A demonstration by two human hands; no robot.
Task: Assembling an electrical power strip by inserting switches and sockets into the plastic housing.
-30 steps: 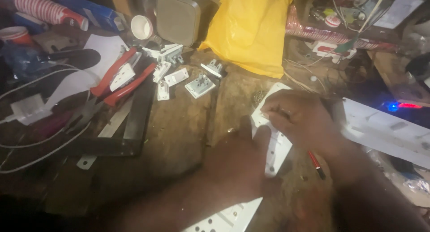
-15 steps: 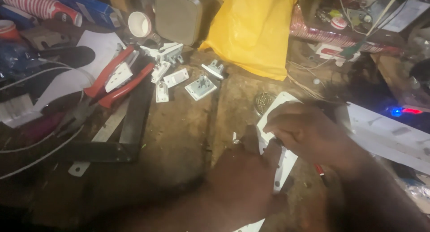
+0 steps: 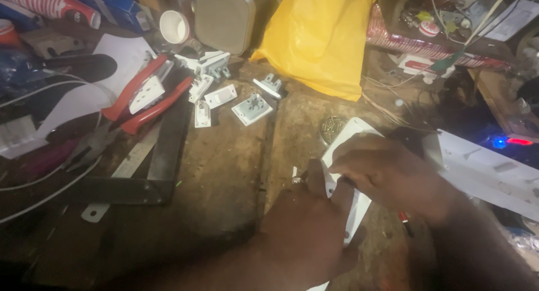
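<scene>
The left hand [image 3: 306,235] was curled shut, thumb and fingers pinching a small metal part [image 3: 297,180], seemingly a screw, at the edge of a long white plastic plate [image 3: 342,150]. The right hand [image 3: 393,176] lay across that plate with its fingers bent down onto it, pressing it flat; how firmly they gripped could not be told. The plate was smooth and rounded at its far corner, lying slantwise on a worn, stained wooden bench [image 3: 224,173]. Beyond it sat small white switch parts [image 3: 252,108], scattered, red-handled pliers [image 3: 143,100], a dark metal square [image 3: 163,156] and a crumpled yellow plastic bag [image 3: 323,38]. A rounded grey box [image 3: 224,18] stood behind. Another white panel [image 3: 488,170] lay to the right. The bench was dim, crowded and littered with white wires [image 3: 33,184].
</scene>
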